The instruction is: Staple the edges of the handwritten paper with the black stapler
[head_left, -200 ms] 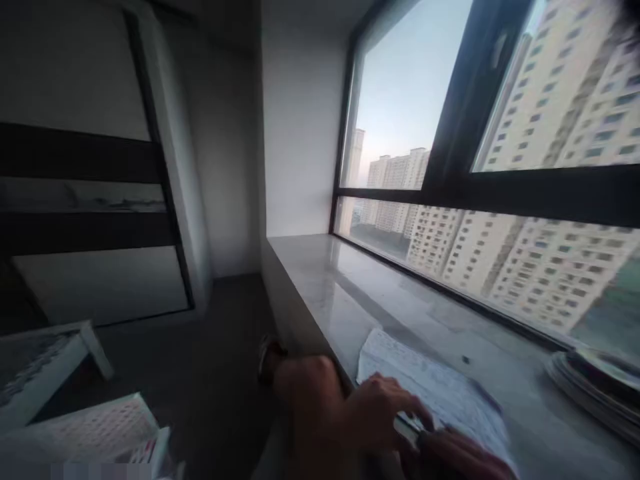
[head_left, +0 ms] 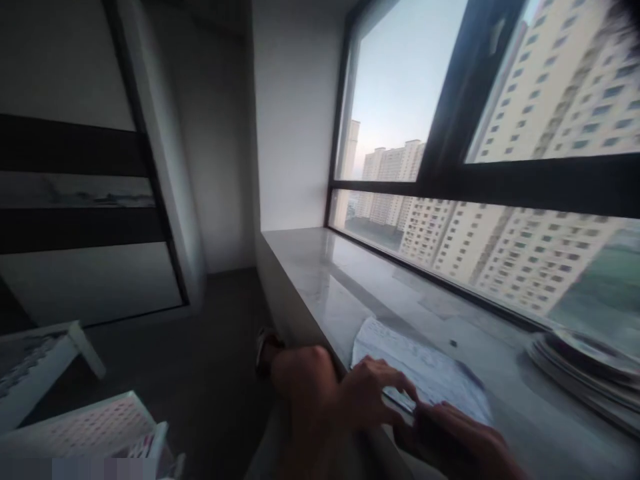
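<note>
Low in the head view, my left hand (head_left: pixel 369 395) is bent over the front edge of the windowsill, its fingers curled toward the other hand. My right hand (head_left: pixel 457 440) meets it there, fingers bent and fingertips close to the left ones. Whatever sits between the fingertips is too small and dark to make out. Just behind both hands lies a whitish, wrinkled sheet (head_left: pixel 417 360), cloth or paper, flat on the sill. A thin, pale-edged strip (head_left: pixel 397 400) shows below the left fingers; its kind is unclear.
The glossy stone windowsill (head_left: pixel 320 267) runs along a dark-framed window (head_left: pixel 445 167). A stack of round, plate-like things (head_left: pixel 585 367) stands at right, and a small dark object (head_left: pixel 453 343) lies nearby. My bent knee (head_left: pixel 305 367) is beside the sill. White perforated furniture (head_left: pixel 107 417) stands lower left.
The view has shifted slightly, so the sill and hands appear a little farther left and up. My fingertips look closer together than before.
</note>
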Available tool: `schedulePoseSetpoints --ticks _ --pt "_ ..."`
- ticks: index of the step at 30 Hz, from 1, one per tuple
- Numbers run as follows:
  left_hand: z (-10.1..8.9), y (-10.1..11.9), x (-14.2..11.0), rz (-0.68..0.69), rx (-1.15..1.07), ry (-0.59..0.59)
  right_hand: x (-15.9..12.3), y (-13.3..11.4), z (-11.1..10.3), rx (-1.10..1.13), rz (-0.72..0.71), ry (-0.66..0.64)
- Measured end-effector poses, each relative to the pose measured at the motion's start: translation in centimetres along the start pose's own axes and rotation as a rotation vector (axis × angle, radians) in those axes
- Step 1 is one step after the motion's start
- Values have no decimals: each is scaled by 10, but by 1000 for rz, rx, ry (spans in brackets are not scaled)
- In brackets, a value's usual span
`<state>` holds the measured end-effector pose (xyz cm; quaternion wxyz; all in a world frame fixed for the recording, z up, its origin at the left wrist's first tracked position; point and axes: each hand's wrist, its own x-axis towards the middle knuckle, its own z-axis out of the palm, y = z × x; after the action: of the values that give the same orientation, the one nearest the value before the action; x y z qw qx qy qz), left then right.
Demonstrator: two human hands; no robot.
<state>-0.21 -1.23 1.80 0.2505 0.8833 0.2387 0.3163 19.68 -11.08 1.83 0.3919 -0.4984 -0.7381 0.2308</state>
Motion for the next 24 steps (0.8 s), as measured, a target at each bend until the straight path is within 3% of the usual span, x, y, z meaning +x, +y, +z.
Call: schedulePoseSetpoints --ticks 2,5,9,12,17,24 --pt "-6 2 -12 -88 23 107 -4 -6 -5 -62 78 42" --pt "-11 -13 -20 -187 155 284 -7 -6 -29 -248 222 101" --pt "2 -36 -8 -36 207 334 -18 12 -76 -544 508 316" --pt "11 -35 3 -29 225 318 -29 28 -97 -775 701 440" --pt "17 -30 17 -59 167 180 -34 40 -98 -738 745 432" --pt "25 -43 18 -82 149 140 -29 38 -85 -675 705 368"
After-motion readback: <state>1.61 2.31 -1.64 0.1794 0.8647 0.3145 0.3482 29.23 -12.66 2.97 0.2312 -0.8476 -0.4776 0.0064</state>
